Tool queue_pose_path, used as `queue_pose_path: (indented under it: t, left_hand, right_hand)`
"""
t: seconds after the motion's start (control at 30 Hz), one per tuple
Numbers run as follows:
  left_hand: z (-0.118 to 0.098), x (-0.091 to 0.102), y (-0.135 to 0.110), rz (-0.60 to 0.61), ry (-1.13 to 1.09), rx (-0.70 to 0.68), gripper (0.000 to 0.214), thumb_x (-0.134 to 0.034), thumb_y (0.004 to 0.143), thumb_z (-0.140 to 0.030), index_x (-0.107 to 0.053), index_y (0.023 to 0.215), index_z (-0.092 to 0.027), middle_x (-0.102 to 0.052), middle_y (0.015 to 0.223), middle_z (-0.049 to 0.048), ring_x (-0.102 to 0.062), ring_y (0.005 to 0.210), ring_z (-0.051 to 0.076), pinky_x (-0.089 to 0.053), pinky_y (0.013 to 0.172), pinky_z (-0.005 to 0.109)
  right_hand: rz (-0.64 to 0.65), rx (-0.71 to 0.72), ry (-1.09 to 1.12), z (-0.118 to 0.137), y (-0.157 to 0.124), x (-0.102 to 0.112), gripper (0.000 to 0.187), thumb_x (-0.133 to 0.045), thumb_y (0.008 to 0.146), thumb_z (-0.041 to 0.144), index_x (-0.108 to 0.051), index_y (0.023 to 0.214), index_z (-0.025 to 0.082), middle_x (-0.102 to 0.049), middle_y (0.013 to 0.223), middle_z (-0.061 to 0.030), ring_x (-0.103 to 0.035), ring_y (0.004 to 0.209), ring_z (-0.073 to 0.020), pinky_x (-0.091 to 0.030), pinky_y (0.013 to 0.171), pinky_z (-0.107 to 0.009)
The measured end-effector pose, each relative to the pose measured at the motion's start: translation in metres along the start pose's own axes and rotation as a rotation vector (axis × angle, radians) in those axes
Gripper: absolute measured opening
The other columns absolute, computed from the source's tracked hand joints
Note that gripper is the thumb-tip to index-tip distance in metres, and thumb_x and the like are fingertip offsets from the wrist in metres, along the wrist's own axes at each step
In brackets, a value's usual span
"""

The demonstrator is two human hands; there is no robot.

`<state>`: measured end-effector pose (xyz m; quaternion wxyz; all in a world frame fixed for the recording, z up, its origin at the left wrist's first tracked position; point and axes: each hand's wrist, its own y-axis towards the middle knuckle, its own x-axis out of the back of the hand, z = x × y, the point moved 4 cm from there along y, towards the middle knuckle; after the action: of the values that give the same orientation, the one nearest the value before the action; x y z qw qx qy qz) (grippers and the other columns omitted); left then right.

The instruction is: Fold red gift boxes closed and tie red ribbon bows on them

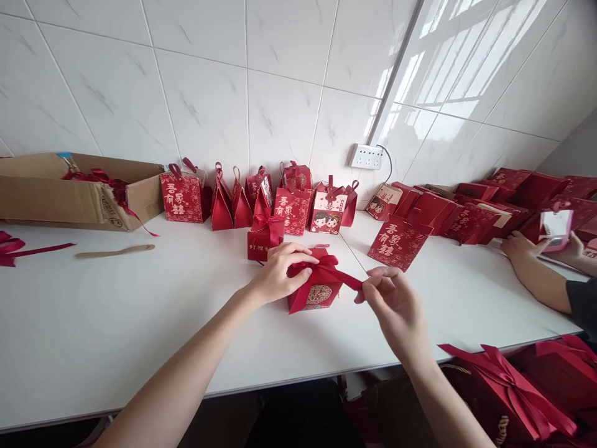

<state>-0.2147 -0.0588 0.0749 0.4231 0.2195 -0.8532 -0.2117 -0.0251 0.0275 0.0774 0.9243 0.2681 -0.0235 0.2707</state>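
A small red gift box with a gold emblem on its front stands on the white table in front of me. My left hand rests on the box's top, fingers curled and pinching the red ribbon at the knot. My right hand is to the right of the box, with thumb and fingers pinched on the ribbon's free end, which stretches taut between both hands.
Several finished red boxes line the tiled wall. An open cardboard carton with ribbons sits at far left, and a flat card strip lies nearby. Flat red boxes pile at right. Another person's hands hold a pink phone. Red bags stand below the table edge.
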Motion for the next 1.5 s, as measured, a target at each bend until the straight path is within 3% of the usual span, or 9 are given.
queue_pose_path:
  t: [0.2,0.43,0.73,1.0,1.13,1.23,1.3,1.37,1.5]
  left_hand:
    - [-0.001,0.0,0.0,0.002,0.012,0.0,0.021,-0.054,0.083,-0.023,-0.07,0.096,-0.024,-0.064,0.109,0.005,-0.056,0.11,0.024,-0.038,0.1,0.044]
    - [0.0,-0.001,0.0,0.01,0.012,0.008,0.023,-0.052,0.084,-0.023,-0.07,0.098,-0.024,-0.063,0.109,0.0053,-0.056,0.11,0.024,-0.036,0.101,0.046]
    - [0.001,-0.001,0.0,0.033,0.014,0.045,0.023,-0.052,0.084,-0.026,-0.071,0.096,-0.024,-0.063,0.11,0.0048,-0.055,0.111,0.024,-0.035,0.104,0.046]
    - [0.0,0.0,0.0,0.043,-0.021,0.046,0.024,-0.05,0.084,-0.026,-0.071,0.097,-0.023,-0.062,0.111,0.0067,-0.053,0.113,0.024,-0.036,0.104,0.044]
    - [0.001,0.0,0.0,0.036,-0.037,0.038,0.024,-0.05,0.084,-0.025,-0.071,0.097,-0.022,-0.062,0.11,0.0073,-0.053,0.112,0.024,-0.036,0.104,0.044]
    - [0.001,-0.001,0.0,0.03,-0.043,0.033,0.024,-0.051,0.084,-0.024,-0.071,0.096,-0.022,-0.062,0.11,0.0072,-0.054,0.112,0.023,-0.037,0.104,0.044]
    - [0.002,-0.001,0.0,0.024,-0.044,0.029,0.024,-0.051,0.084,-0.025,-0.071,0.096,-0.023,-0.062,0.11,0.007,-0.054,0.112,0.024,-0.037,0.103,0.044]
    - [0.002,-0.001,0.0,0.019,-0.042,0.029,0.024,-0.051,0.084,-0.025,-0.071,0.096,-0.023,-0.062,0.11,0.0064,-0.054,0.111,0.024,-0.036,0.104,0.045]
    - [0.002,0.0,0.0,0.017,-0.065,0.047,0.024,-0.051,0.083,-0.026,-0.071,0.096,-0.024,-0.062,0.11,0.0067,-0.053,0.112,0.025,-0.034,0.105,0.047]
  right_hand:
    - [0.148,-0.27,0.288,-0.012,0.004,-0.003,0.016,-0.06,0.079,0.035,-0.057,0.074,0.02,-0.054,0.059,0.0027,-0.057,0.054,-0.0123,-0.052,0.059,-0.029]
    - [0.231,-0.326,0.081,-0.019,-0.017,-0.009,0.017,-0.058,0.077,0.034,-0.063,0.075,0.018,-0.059,0.067,-0.0014,-0.058,0.057,-0.0134,-0.051,0.059,-0.028]
    - [0.245,0.008,-0.374,-0.021,-0.04,-0.016,0.021,-0.044,0.086,0.024,-0.064,0.084,0.02,-0.065,0.081,-0.0056,-0.058,0.067,-0.0151,-0.04,0.045,-0.021]
    - [0.403,0.114,-0.545,-0.003,-0.035,-0.012,0.016,-0.041,0.077,0.013,-0.055,0.072,0.02,-0.061,0.07,-0.0024,-0.054,0.061,-0.0141,-0.04,0.048,-0.022]
    - [0.759,-0.002,-0.725,0.008,-0.028,0.002,0.017,-0.044,0.074,0.013,-0.056,0.065,0.021,-0.063,0.064,-0.0008,-0.057,0.061,-0.0155,-0.042,0.056,-0.025]
    - [1.001,-0.159,-0.754,0.013,-0.018,0.017,0.019,-0.049,0.08,0.027,-0.064,0.07,0.022,-0.069,0.068,-0.0024,-0.062,0.065,-0.0181,-0.042,0.056,-0.026]
    - [0.898,-0.192,-0.753,0.015,0.002,0.025,0.027,-0.046,0.084,0.039,-0.065,0.074,0.022,-0.069,0.072,-0.0039,-0.062,0.064,-0.0182,-0.043,0.058,-0.027]
    - [0.683,-0.187,-0.733,0.014,0.028,0.027,0.038,-0.04,0.087,0.047,-0.062,0.072,0.02,-0.068,0.073,-0.0048,-0.061,0.065,-0.0174,-0.044,0.061,-0.028]
    - [0.452,-0.286,-0.598,-0.001,0.068,0.013,0.054,-0.032,0.088,0.059,-0.056,0.063,0.017,-0.063,0.067,-0.006,-0.058,0.063,-0.0161,-0.044,0.06,-0.027]
